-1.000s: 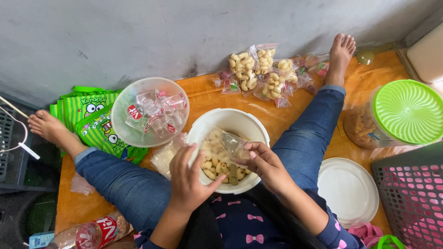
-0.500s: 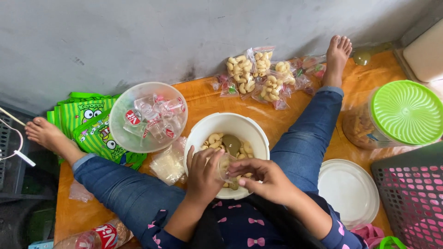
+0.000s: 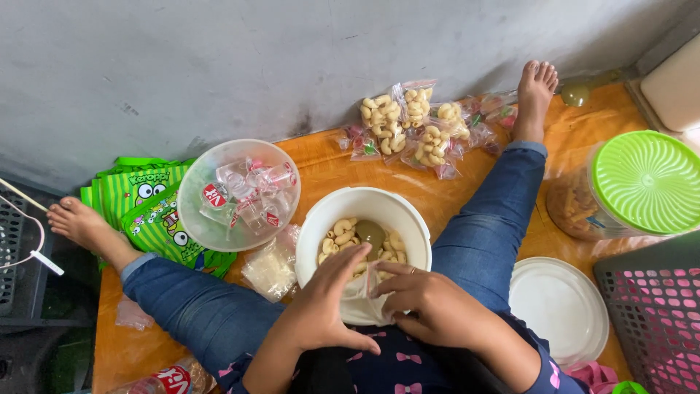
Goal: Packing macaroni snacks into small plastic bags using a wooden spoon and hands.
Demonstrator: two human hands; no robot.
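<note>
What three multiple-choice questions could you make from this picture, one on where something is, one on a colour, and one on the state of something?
1. Where does the white bowl of curled snack pieces sit?
A. Between the person's legs
B. On top of the pink basket
C. Against the wall

2. What colour is the lid of the big jar by the right leg?
A. Red
B. Green
C. Blue

3. What are the two hands doing?
A. Resting flat on the knees
B. Holding a small clear bag at the bowl's near rim
C. Lifting the jar lid

Answers:
1 A, the bowl stands on the orange floor between both jeans legs.
2 B, the ribbed lid is bright green.
3 B, the left hand and right hand meet on the small clear bag there.
</note>
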